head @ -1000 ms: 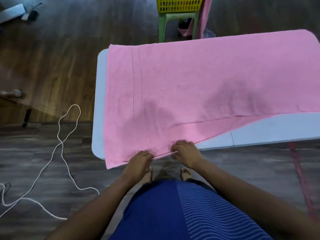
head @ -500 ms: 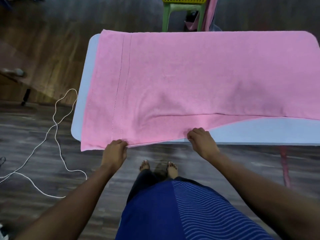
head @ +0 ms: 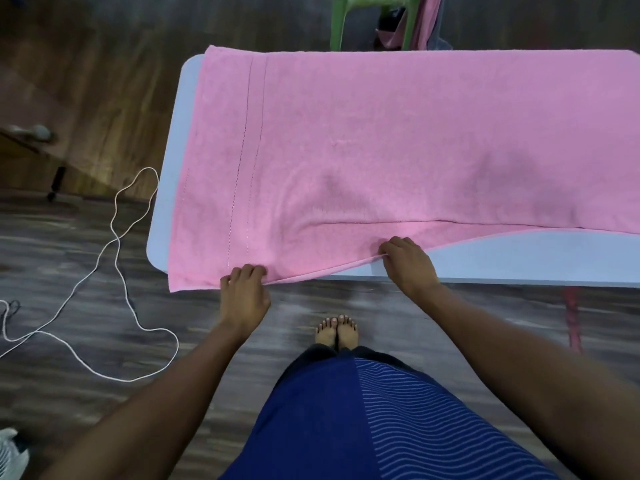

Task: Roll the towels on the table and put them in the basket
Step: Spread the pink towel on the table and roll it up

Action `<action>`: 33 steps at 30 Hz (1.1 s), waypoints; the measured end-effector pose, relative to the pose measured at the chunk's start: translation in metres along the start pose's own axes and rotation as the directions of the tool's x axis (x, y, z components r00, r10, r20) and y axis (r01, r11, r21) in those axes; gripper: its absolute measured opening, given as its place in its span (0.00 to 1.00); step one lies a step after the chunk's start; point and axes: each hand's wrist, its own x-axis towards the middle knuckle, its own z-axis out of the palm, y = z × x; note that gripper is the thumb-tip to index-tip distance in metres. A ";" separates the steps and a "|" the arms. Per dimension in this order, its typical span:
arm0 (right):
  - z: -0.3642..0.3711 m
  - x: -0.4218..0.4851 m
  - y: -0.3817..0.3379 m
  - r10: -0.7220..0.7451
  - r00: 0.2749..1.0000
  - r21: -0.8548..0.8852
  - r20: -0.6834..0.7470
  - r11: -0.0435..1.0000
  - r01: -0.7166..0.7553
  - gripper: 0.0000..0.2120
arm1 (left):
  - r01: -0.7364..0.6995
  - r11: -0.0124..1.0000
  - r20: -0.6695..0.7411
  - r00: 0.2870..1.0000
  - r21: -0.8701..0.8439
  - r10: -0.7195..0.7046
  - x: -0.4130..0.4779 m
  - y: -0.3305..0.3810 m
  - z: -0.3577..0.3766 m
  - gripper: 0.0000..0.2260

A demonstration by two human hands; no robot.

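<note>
The left hand (head: 244, 292) and right hand (head: 407, 263) each pinch the near edge of the pink towel (head: 381, 150), spread over the desk (head: 519, 258); best to pull both layers even before rolling.

pink towel (head: 398, 140) is fuzzy matt terry cloth with stitched bands. table (head: 519, 261) looks smooth and pale, probably plastic. Floor (head: 86, 81) at 10 o'clock is slightly glossy wood-grain planks.

floor (head: 69, 81): dark wood planks | white cord (head: 118, 239) lying left | green stool (head: 337, 22) beyond
</note>
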 end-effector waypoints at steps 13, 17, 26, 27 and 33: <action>0.016 -0.071 -0.021 0.229 0.968 0.183 0.099 0.952 -0.244 0.09 | -0.396 0.887 0.138 0.890 -0.235 0.434 0.005 0.140 0.036 0.15; 0.008 -0.071 -0.022 0.243 0.968 0.188 0.067 0.949 -0.252 0.09 | -0.417 0.873 0.074 0.891 -0.254 0.448 0.004 0.140 0.039 0.10; -0.016 -0.077 0.063 0.262 0.965 -0.024 0.023 0.965 -0.262 0.09 | -0.454 0.844 0.003 0.880 -0.286 0.475 -0.002 0.125 0.035 0.10; -0.022 -0.079 0.078 0.269 0.963 -0.039 -0.013 0.962 -0.269 0.08 | -0.444 0.853 0.002 0.887 -0.276 0.462 -0.003 0.125 0.037 0.11; -0.042 -0.096 0.153 0.237 0.971 0.036 0.035 0.970 -0.239 0.06 | -0.236 0.970 -0.038 0.971 -0.060 0.234 -0.009 0.152 0.054 0.11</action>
